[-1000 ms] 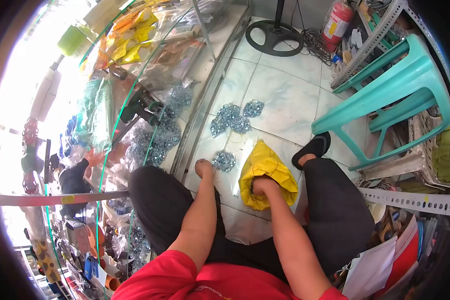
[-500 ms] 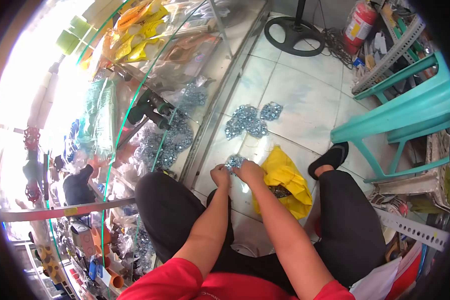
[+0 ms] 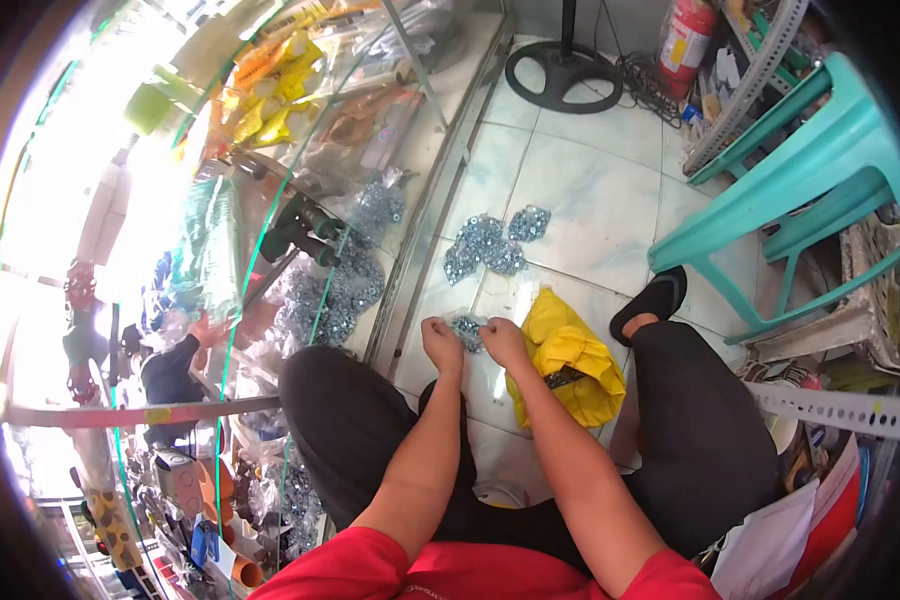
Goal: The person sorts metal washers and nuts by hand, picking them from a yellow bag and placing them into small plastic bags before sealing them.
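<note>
Between my hands is a small clear plastic bag of metal nuts (image 3: 468, 332), held just above the tiled floor. My left hand (image 3: 442, 345) is closed on the bag's left edge, and my right hand (image 3: 505, 343) pinches its right edge. The fingertips are partly hidden. Beyond them on the floor lie similar bags of metal nuts (image 3: 484, 247) in a cluster, with one smaller bag (image 3: 529, 223) at its right. Beside my right forearm stands an open yellow bag (image 3: 573, 365) with dark contents that I cannot make out.
On my left, a glass display case (image 3: 410, 230) holds heaps of bagged metal nuts (image 3: 335, 285) and yellow packets (image 3: 280, 90). A teal plastic stool (image 3: 770, 215) is at right. Farther back are a black round stand base (image 3: 564, 77) and a fire extinguisher (image 3: 685, 45).
My hands have moved slightly apart, and more of the small bag shows between them. The head view has shifted a little; the bags on the floor lie as before.
</note>
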Demonstrator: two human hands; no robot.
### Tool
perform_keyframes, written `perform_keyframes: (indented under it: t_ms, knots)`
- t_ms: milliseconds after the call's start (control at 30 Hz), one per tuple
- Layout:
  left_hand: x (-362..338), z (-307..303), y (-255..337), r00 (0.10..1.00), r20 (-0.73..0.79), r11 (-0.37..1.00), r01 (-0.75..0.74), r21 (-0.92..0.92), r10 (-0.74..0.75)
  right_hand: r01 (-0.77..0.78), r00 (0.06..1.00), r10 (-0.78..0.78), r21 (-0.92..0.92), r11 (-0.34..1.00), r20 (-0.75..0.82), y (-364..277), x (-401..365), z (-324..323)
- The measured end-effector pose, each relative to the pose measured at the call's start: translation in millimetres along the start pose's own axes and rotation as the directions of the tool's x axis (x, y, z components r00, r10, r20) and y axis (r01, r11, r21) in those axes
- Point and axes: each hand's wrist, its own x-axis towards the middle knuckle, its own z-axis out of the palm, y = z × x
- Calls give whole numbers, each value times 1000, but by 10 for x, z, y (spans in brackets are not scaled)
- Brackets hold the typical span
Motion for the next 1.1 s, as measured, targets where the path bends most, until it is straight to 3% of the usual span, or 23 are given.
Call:
perform_keyframes:
  t_ms: [33, 133, 267, 333, 433, 467, 567, 600, 667, 700, 767, 800, 833, 867, 933, 1033, 1100]
  knots:
    - [21, -10, 26, 991, -12, 991, -130, 6, 130, 53, 998, -53, -6, 999, -35, -7, -11, 11]
    - [164, -24, 74, 978, 195, 984, -32, -178, 67, 349, 936, -342, 88, 933, -84, -17, -53, -44]
    - [196, -291, 567, 928, 353, 992, -90, -86, 115, 189, 949, -275, 421, 887, 153, -283, -277, -277]
    - [143, -647, 1216, 884, 462, 997, -63, -40, 75, 160, 935, -281, 446, 881, 219, -597, -350, -483]
    - [304, -1019, 1760, 752, 606, 964, -241, -111, 258, 373, 901, -416, 273, 887, 120, -1078, -372, -728]
    - [361, -1204, 2012, 668, 658, 933, -318, -170, 348, 476, 869, -490, 165, 864, 62, -1264, -370, -814]
    - [460, -1852, 2740, 569, 716, 912, -312, -267, 404, 495, 848, -527, 276, 824, 55, -2084, -796, -1203]
    - [451, -2054, 2865, 541, 696, 881, -253, -401, 472, 416, 878, -472, 365, 833, 76, -2362, -977, -1329]
    - [534, -2401, 3063, 486, 625, 759, -135, -637, 611, 412, 863, -501, 491, 768, 58, -2788, -1246, -1484]
    - [601, -2566, 3043, 331, 659, 729, -170, -663, 676, 405, 858, -511, 554, 727, 44, -2973, -1372, -1552]
    - [581, -2830, 3037, 259, 692, 712, -477, -516, 674, 402, 820, -567, 628, 667, 78, -3248, -1563, -1632]
    - [448, -3026, 3168, 306, 775, 765, -555, -326, 553, 394, 795, -601, 683, 615, 83, -3325, -1606, -1611]
    - [345, -3065, 3217, 284, 790, 793, -484, -371, 543, 381, 769, -633, 735, 561, 84, -3417, -1676, -1596]
    - [274, -3081, 3182, 285, 763, 736, -585, -341, 580, 330, 762, -637, 777, 536, 117, -3517, -1795, -1593]
    - [231, -2971, 2956, 266, 674, 593, -741, -314, 690, 317, 724, -650, 724, 612, 233, -3539, -1845, -1524]
    - [137, -2946, 2844, 217, 874, 840, -448, -306, 435, 310, 719, -600, 611, 729, 351, -3417, -1843, -1347]
    - [103, -2702, 2432, 261, 717, 650, -681, -337, 646, 390, 721, -583, 476, 788, 375, -3269, -1766, -1261]
